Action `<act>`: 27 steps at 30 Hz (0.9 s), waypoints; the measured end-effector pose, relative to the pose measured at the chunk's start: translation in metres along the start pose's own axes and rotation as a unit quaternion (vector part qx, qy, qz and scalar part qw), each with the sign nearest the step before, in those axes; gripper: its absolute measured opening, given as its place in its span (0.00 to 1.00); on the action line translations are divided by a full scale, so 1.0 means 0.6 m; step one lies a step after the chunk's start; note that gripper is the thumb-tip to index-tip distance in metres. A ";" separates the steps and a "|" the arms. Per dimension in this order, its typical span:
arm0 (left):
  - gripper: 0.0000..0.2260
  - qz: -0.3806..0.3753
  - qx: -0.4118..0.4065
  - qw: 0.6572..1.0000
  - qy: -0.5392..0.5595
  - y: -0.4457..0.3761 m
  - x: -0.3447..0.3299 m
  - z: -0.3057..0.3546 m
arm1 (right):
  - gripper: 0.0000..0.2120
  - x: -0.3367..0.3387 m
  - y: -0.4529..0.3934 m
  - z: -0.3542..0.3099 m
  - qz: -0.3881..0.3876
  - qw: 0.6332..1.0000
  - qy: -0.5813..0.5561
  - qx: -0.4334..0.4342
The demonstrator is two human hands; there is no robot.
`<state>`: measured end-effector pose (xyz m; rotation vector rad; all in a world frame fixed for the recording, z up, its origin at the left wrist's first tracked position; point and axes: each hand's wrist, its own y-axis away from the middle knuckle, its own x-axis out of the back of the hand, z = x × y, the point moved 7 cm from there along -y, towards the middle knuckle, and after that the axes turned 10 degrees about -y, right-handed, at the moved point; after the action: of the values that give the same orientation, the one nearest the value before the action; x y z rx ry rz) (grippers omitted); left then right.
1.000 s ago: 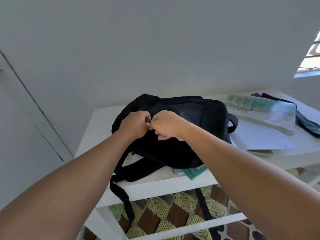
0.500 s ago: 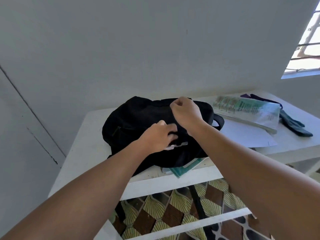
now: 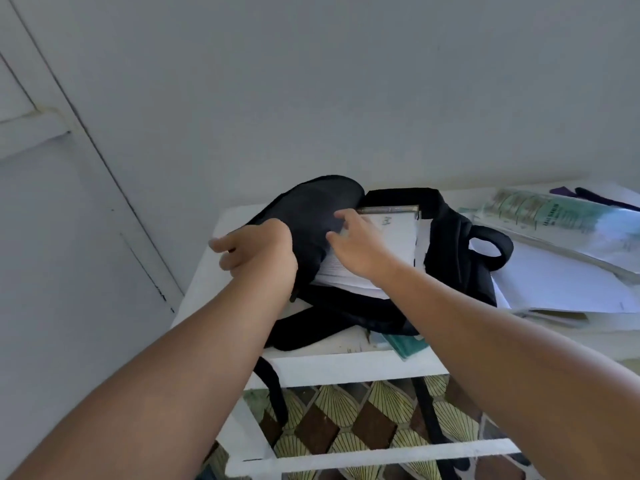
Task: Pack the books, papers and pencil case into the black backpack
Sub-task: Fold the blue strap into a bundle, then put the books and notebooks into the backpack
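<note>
My left hand (image 3: 258, 252) grips the black backpack (image 3: 453, 258) flap, holding it back so my right hand (image 3: 360, 245), fingers loose, can reach the papers (image 3: 388, 237) inside.

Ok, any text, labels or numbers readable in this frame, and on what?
None can be read.
Green book cover: dark lines of title print, too blurred to read.
Papers in the black backpack: fine print and a small dark mark, too small to read.
</note>
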<state>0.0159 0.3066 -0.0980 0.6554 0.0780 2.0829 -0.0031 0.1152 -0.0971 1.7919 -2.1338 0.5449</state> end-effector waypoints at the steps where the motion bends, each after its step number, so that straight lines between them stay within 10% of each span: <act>1: 0.35 0.045 -0.035 0.998 0.024 0.007 0.011 0.014 | 0.25 0.001 -0.004 0.003 0.000 1.000 0.007 0.010; 6: 0.31 0.061 -0.248 0.966 0.035 0.095 -0.050 0.110 | 0.18 0.069 -0.034 0.022 0.062 0.996 -0.053 0.021; 13: 0.14 -0.157 -0.302 0.940 0.001 0.262 -0.301 0.146 | 0.12 0.293 -0.052 0.120 0.126 0.988 -0.080 0.025; 27: 0.05 -0.222 -0.435 0.832 -0.263 0.409 -0.594 0.177 | 0.12 0.556 -0.073 0.331 0.127 0.986 -0.031 -0.102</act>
<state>0.0344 -0.1383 -0.0842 0.5284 -0.9017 1.2187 -0.0160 -0.2746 -0.1147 1.4574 -2.3806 0.3155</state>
